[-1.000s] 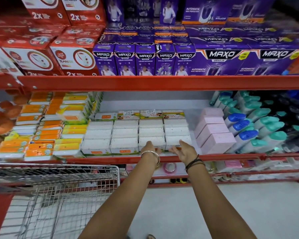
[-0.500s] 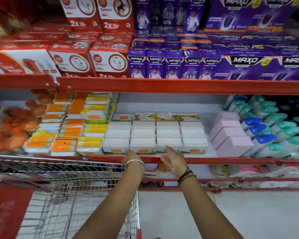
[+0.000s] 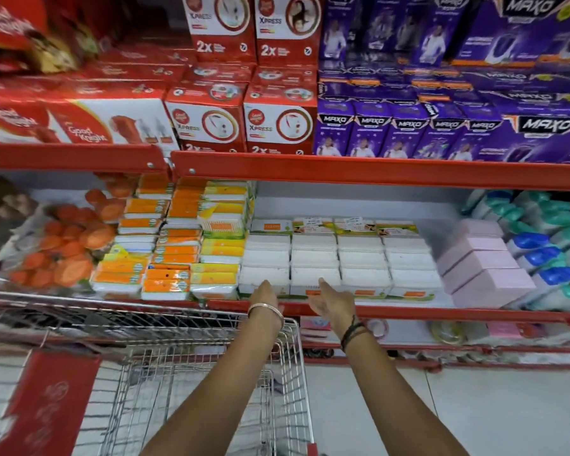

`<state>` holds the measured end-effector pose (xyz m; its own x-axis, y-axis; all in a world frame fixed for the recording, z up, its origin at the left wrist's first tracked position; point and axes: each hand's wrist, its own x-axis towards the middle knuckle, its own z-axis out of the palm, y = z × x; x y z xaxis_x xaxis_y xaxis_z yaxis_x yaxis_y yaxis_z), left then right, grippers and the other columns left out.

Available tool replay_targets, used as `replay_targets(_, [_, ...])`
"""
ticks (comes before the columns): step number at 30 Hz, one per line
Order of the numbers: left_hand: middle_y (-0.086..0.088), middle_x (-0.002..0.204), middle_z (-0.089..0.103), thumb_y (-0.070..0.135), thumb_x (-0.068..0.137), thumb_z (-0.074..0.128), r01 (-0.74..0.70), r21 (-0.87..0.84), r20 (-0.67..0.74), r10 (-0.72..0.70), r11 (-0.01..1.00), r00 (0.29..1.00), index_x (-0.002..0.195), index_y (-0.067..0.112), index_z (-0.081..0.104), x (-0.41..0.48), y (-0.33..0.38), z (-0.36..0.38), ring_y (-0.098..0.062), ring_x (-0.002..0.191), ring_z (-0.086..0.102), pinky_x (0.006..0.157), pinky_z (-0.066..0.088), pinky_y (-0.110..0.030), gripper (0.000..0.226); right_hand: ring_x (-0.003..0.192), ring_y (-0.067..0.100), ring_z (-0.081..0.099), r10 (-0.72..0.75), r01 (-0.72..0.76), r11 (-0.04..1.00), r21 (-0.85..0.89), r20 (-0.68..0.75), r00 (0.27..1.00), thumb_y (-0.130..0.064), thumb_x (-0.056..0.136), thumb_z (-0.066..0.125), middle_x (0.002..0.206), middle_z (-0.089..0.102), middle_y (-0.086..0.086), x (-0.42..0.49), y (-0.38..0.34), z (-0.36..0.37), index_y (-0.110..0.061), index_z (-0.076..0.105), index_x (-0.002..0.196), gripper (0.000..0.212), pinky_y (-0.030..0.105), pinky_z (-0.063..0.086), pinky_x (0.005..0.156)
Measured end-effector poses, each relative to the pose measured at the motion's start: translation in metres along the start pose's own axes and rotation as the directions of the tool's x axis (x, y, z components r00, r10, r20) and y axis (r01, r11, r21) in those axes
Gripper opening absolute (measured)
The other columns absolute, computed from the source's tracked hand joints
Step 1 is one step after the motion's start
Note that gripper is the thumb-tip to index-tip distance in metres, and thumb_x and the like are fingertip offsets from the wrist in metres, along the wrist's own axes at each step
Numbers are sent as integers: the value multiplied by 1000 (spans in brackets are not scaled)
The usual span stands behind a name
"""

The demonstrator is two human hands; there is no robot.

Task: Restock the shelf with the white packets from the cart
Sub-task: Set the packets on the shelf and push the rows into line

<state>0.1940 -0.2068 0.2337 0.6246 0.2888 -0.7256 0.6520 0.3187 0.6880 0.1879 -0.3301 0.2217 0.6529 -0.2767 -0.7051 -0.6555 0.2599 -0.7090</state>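
white packets (image 3: 338,261) fill shelf (image 3: 408,312) front edge in four rows | left hand (image 3: 266,296), right hand (image 3: 331,302) empty, fingers loosely extended | cart (image 3: 211,373) contents unclear

Both forearms are bare, with no sleeves showing. The left hand (image 3: 266,296) has a thin silver-coloured metal bangle (image 3: 266,309) around its wrist. The right hand (image 3: 334,302) has a few dark cord bands (image 3: 354,332) looped around its wrist.
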Motion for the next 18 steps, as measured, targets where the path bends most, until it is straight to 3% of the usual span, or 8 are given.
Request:
replay_targets(1, [-8, 83, 47, 17, 98, 37, -62, 101, 19, 60, 993, 998, 62, 19, 40, -2, 0, -2, -20, 72, 47, 77, 37, -30, 37, 67, 29, 69, -116, 102, 976, -192, -63, 991, -37, 88, 60, 84, 72, 21, -1, 1, -1, 10, 60, 105, 50, 35, 61, 57])
replay_targets(3, [-15, 87, 49, 9, 95, 44, -341, 318, 19, 354, 884, 935, 67, 11, 50, -4, 2, -5, -21, 75, 48, 74, 37, -29, 29, 66, 30, 66, -481, 345, 738, -580, -93, 872, -45, 91, 51, 75, 72, 15, -6, 1, -4, 1, 65, 90, 48, 36, 56, 57])
replay_targets(5, [-21, 102, 59, 9, 95, 47, -609, 516, 96, 666, 602, 740, 95, 3, 60, -3, 7, -10, -28, 96, 55, 88, 42, -33, 15, 80, 30, 65, -766, 535, 440, -721, 9, 642, -40, 94, 46, 89, 71, 13, -5, -3, -5, -6, 61, 101, 37, 32, 50, 61])
replay_targets(7, [-18, 136, 48, 19, 98, 42, -674, 690, 284, 758, 264, 588, 129, 3, 46, 12, 9, -14, -30, 131, 38, 111, 31, -38, 36, 106, 30, 60, -822, 614, 204, -763, 208, 531, -40, 96, 40, 116, 65, 13, 6, -6, 0, -9, 52, 120, 42, 37, 50, 86])
replay_targets(10, [-6, 158, 16, 37, 99, 22, -589, 804, 477, 683, -84, 554, 146, 11, 18, 41, 8, -17, -25, 147, 5, 120, 13, -43, 54, 135, 24, 37, -740, 565, -47, -824, 409, 535, -46, 95, 25, 147, 40, 10, 37, -3, 9, -12, 30, 140, 57, 42, 29, 113])
replay_targets(12, [-4, 159, 12, 43, 92, 10, -544, 806, 549, 638, -232, 541, 148, 14, 12, 53, 4, -17, -22, 147, 6, 121, 8, -43, 62, 143, 19, 23, -709, 514, -123, -849, 437, 553, -48, 93, 18, 155, 27, 7, 50, -1, 12, -14, 20, 145, 63, 40, 15, 118])
replay_targets(15, [-6, 155, 28, 41, 91, 16, -512, 792, 589, 638, -334, 496, 145, 12, 23, 64, 1, -15, -20, 143, 25, 115, 6, -40, 62, 144, 16, 19, -714, 486, -165, -859, 443, 542, -44, 92, 15, 156, 24, 5, 56, 3, 13, -12, 21, 146, 63, 35, 6, 118])
replay_targets(18, [-8, 150, 37, 38, 90, 20, -499, 793, 590, 645, -349, 486, 142, 9, 32, 70, 0, -11, -21, 140, 34, 112, 10, -40, 60, 142, 17, 25, -731, 486, -151, -861, 428, 531, -39, 91, 16, 154, 30, 6, 57, 2, 17, -10, 27, 144, 61, 36, 14, 118])
